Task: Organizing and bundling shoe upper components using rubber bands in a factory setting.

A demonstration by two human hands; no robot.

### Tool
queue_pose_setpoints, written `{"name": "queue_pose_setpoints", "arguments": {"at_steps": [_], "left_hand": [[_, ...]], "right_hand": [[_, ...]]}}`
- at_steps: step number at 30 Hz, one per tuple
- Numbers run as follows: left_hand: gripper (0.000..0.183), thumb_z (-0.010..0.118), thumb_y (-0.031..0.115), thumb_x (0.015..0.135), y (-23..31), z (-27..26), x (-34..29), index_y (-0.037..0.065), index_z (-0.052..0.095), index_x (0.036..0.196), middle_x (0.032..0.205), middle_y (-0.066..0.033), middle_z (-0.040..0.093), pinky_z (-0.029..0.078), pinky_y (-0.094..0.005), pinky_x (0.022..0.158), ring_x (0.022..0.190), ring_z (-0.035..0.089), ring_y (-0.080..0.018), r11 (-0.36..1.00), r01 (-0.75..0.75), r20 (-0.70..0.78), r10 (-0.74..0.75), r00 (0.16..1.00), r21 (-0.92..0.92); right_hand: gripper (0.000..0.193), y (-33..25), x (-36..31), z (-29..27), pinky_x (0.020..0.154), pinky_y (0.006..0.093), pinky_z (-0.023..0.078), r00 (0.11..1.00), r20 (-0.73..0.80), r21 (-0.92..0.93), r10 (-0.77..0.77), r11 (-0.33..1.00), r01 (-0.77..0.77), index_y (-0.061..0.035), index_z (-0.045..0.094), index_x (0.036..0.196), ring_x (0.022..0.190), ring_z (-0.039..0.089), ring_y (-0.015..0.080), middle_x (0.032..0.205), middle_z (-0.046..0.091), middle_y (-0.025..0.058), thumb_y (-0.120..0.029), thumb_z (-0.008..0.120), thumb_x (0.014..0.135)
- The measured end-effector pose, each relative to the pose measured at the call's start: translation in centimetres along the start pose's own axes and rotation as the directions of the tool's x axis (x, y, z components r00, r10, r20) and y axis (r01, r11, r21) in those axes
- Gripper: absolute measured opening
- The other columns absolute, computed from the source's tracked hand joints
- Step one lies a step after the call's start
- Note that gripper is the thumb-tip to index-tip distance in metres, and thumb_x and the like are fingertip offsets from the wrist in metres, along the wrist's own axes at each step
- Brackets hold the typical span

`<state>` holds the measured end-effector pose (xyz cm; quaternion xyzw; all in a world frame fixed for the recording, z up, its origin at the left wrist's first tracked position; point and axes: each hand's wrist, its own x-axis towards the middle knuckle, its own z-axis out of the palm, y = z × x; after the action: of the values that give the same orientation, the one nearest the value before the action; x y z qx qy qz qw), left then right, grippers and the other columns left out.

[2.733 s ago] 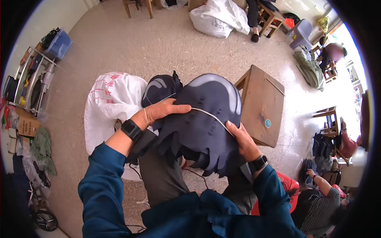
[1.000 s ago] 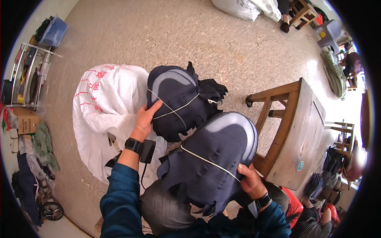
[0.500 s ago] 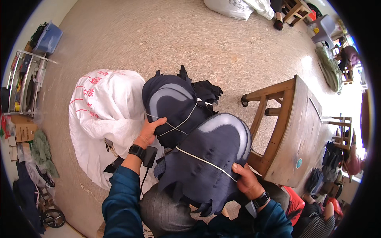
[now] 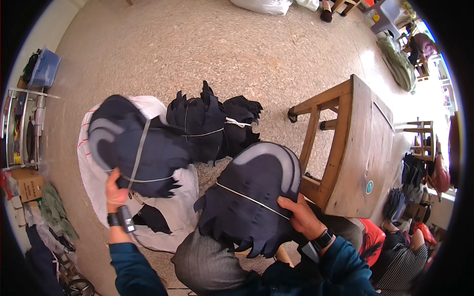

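My left hand (image 4: 114,190) grips the lower edge of a navy fabric bundle (image 4: 163,148), bound with crossed pale bands and marked with a grey curved strip. That bundle is tilted and slightly blurred above the white sack (image 4: 183,207), whose mouth shows dark cloth (image 4: 153,219). At my lap, my right hand (image 4: 302,217) clasps the side of a second navy bundle (image 4: 252,182), thumb on top. A single pale band crosses this one, and a grey arc edges its rounded end. Other dark tied bundles (image 4: 197,118) with jagged edges lie on the floor beyond.
A wooden stool (image 4: 368,148) lies on its side at my right. Along the left wall stand a metal rack (image 4: 24,128), a blue bin (image 4: 44,68) and cardboard boxes (image 4: 30,185). Another person (image 4: 405,256) sits at the lower right.
My left hand has carried its bundle leftward from beside the sack to above it, uncovering the dark bundles behind. My right hand keeps its hold. The view has shifted a little.
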<state>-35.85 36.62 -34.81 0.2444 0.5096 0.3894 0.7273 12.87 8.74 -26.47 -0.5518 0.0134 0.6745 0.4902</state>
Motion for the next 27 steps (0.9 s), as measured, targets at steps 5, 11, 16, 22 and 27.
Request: {"name": "queue_pose_setpoints", "arguments": {"at_steps": [5, 11, 16, 22, 27], "left_hand": [[0.045, 0.061, 0.022, 0.093, 5.5, -2.5, -4.1, 0.0, 0.06, 0.132, 0.13, -0.0108, 0.066, 0.046, -0.0419, 0.108, 0.119, 0.062, -0.0263, 0.998, -0.064, 0.036, 0.063, 0.997, 0.029], [0.048, 0.062, 0.015, 0.089, 5.4, -2.4, -2.4, -0.005, 0.057, 0.132, 0.128, -0.0131, 0.065, 0.047, -0.0404, 0.107, 0.117, 0.063, -0.0272, 0.991, -0.016, 0.072, 0.006, 0.997, 0.135], [0.048, 0.065, 0.009, 0.089, 3.1, 2.2, 6.3, -0.006, 0.053, 0.133, 0.121, -0.0121, 0.065, 0.049, -0.0324, 0.101, 0.109, 0.065, -0.0213, 0.828, -0.063, 0.29, -0.123, 0.949, 0.558], [0.061, 0.076, 0.021, 0.086, -7.8, 11.9, 12.6, -0.007, 0.051, 0.134, 0.131, -0.0172, 0.06, 0.044, -0.035, 0.103, 0.12, 0.057, -0.0244, 0.749, -0.14, -0.022, 0.201, 0.979, 0.647], [0.059, 0.07, 0.016, 0.089, -8.1, 13.2, 11.6, -0.002, 0.046, 0.14, 0.137, -0.0224, 0.054, 0.038, -0.0387, 0.11, 0.129, 0.05, -0.0346, 0.397, -0.225, 0.083, 0.344, 0.935, 0.89]], "right_hand": [[0.058, 0.7, 0.2, 0.4, 0.101, 0.0362, 0.049, 0.999, -0.02, 0.0, 0.031, 1.0, -0.031, -0.0017, 0.049, 0.138, 0.116, 0.06, 0.0194, 0.129, 0.061, 0.0095, -0.018, 0.075, 0.089], [0.057, 1.1, 0.5, 0.8, 0.1, 0.0359, 0.05, 0.999, -0.034, -0.016, 0.0, 1.0, 0.0, -0.001, 0.051, 0.136, 0.113, 0.061, 0.0195, 0.127, 0.063, 0.01, -0.018, 0.076, 0.088], [0.058, 0.7, 0.5, 1.9, 0.098, 0.0352, 0.052, 0.999, -0.038, -0.03, -0.015, 0.999, 0.014, 0.0008, 0.052, 0.134, 0.11, 0.063, 0.0193, 0.125, 0.064, 0.0111, -0.018, 0.079, 0.086], [0.058, 1.5, 1.2, 1.3, 0.097, 0.0351, 0.052, 0.997, -0.082, -0.051, 0.001, 0.999, -0.005, 0.0, 0.052, 0.134, 0.11, 0.063, 0.0194, 0.125, 0.064, 0.0107, -0.019, 0.078, 0.086], [0.057, 1.2, 1.5, 1.6, 0.098, 0.0349, 0.051, 0.995, -0.097, -0.085, -0.032, 0.996, 0.024, -0.0003, 0.053, 0.134, 0.11, 0.062, 0.0192, 0.124, 0.064, 0.0104, -0.019, 0.078, 0.086]]}}
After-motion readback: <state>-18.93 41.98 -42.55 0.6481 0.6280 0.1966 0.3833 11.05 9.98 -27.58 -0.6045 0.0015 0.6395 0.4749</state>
